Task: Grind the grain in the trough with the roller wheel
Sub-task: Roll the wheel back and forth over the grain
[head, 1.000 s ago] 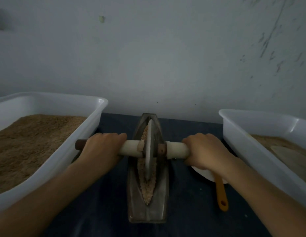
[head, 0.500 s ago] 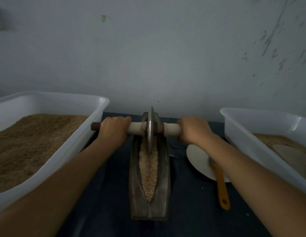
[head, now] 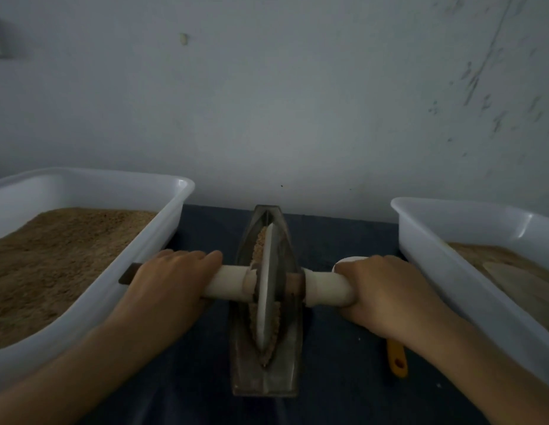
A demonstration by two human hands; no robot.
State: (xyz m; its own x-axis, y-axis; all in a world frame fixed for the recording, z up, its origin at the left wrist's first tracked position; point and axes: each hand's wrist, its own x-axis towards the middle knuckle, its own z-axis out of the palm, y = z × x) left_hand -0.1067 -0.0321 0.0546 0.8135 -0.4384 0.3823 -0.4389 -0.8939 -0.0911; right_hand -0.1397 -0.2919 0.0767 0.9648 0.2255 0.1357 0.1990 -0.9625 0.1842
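- I see the trough (head: 267,375) lying on the dark cloth (head: 337,394), with its long axis pointing away from me toward the wall (head: 267,102).
- The grain (head: 258,246) lies inside the trough, visible in front of and behind the wheel.
- The roller wheel (head: 268,286) stands upright in the trough, in its middle part, and its axle (head: 230,282) crosses over both trough edges.
- My left hand (head: 168,283) is clenched around the left side of the axle; the dark axle end sticks out just beside the left tub (head: 162,240).
- My right hand (head: 386,289) grasps the right white sleeve of the axle in the same way.
- The left tub holds brown meal; the right tub (head: 435,271) holds some too.
- An orange handle (head: 396,360) shows under my right wrist.
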